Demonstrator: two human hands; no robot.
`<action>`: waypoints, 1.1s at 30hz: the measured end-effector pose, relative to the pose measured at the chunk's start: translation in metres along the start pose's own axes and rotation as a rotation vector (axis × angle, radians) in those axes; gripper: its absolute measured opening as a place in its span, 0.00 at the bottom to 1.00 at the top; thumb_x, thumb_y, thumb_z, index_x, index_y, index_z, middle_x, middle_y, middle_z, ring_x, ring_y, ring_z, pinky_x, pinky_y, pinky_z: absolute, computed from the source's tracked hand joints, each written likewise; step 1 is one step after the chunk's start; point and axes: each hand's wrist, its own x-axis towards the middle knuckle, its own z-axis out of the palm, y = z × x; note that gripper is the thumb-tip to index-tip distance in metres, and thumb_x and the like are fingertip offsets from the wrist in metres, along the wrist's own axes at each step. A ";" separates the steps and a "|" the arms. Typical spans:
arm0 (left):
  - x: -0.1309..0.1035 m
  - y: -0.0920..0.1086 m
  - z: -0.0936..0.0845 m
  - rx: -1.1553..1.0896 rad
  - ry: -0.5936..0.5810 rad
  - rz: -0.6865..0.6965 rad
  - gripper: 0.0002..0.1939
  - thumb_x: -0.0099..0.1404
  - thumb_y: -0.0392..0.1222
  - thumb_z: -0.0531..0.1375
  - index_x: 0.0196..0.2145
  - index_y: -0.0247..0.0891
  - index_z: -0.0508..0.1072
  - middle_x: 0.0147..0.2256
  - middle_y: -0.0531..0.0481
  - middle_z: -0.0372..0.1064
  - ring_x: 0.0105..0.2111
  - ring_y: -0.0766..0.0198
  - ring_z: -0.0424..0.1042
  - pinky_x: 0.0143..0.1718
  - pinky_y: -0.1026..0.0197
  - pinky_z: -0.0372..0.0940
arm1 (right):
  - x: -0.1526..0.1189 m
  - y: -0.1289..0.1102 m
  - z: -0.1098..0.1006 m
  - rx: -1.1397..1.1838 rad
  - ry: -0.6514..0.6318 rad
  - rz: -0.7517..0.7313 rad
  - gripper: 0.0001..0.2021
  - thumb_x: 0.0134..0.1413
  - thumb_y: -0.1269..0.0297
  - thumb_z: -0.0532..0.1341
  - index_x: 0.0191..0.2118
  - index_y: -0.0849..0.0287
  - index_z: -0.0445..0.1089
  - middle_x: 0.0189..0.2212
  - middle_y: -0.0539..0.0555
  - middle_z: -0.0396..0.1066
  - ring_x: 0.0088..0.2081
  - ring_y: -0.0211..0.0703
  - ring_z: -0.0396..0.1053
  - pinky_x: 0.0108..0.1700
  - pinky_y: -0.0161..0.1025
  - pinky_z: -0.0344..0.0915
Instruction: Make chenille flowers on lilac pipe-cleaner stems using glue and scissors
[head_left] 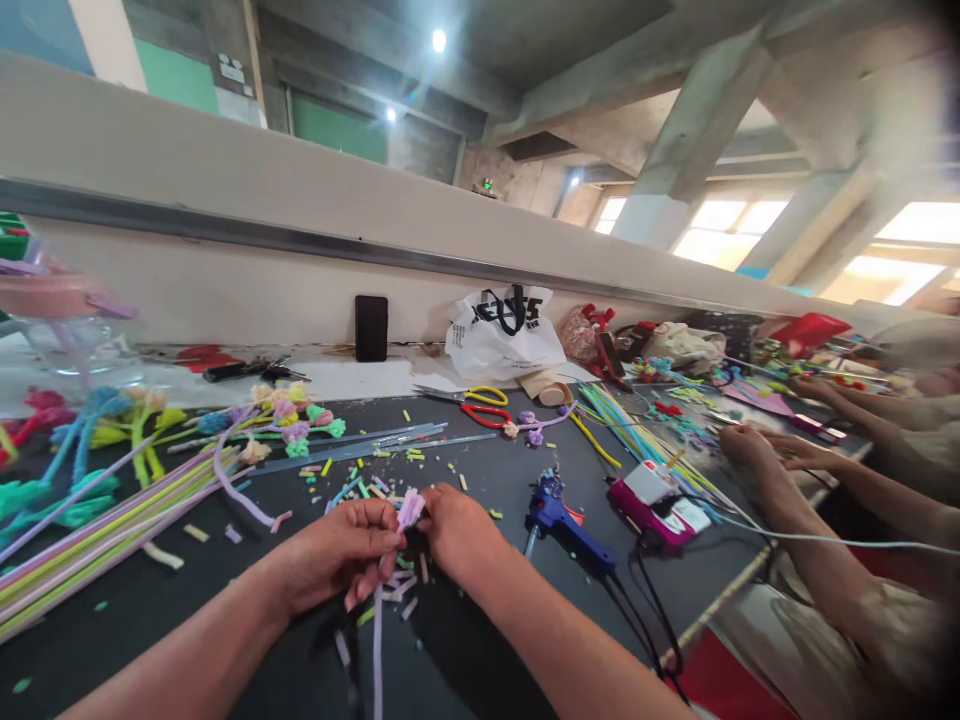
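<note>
A lilac pipe cleaner [377,640] hangs down from my left hand [341,550], its upper end bunched into a small fuzzy lilac flower head [409,508]. My left thumb and fingers pinch it just below that head. At the head's right side, my right hand [461,530] has its fingers closed against the lilac loops; the fingertips are partly hidden. Short cut pieces of pipe cleaner [405,585] lie scattered under and around both hands. To the right of my right hand rests a blue hot glue gun [566,525].
Bundled long pipe cleaners [112,535] and finished fuzzy flowers [289,415] lie on the left. Scissors [480,400], a phone [371,328] and a white bag [510,335] are at the back. Right are a magenta power strip [660,505], cables and co-workers' hands [750,450].
</note>
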 end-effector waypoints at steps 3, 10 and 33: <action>0.001 0.001 -0.001 -0.016 -0.016 0.005 0.06 0.56 0.37 0.60 0.28 0.34 0.64 0.20 0.51 0.69 0.11 0.73 0.62 0.09 0.74 0.56 | 0.009 0.004 0.000 0.075 0.017 0.007 0.05 0.44 0.74 0.56 0.27 0.60 0.68 0.28 0.53 0.69 0.30 0.40 0.67 0.31 0.33 0.56; 0.002 0.006 0.001 -0.037 -0.024 0.004 0.07 0.55 0.37 0.61 0.27 0.34 0.65 0.20 0.51 0.69 0.11 0.73 0.63 0.09 0.74 0.57 | 0.018 0.016 -0.017 0.408 0.083 0.154 0.05 0.50 0.71 0.50 0.32 0.60 0.62 0.17 0.46 0.64 0.20 0.35 0.65 0.25 0.31 0.59; 0.001 0.005 0.006 0.055 0.001 -0.022 0.08 0.55 0.39 0.61 0.27 0.34 0.65 0.19 0.53 0.69 0.11 0.72 0.64 0.09 0.73 0.58 | 0.005 0.005 -0.015 0.858 0.238 -0.138 0.03 0.40 0.69 0.64 0.21 0.59 0.70 0.32 0.51 0.66 0.37 0.39 0.65 0.42 0.37 0.60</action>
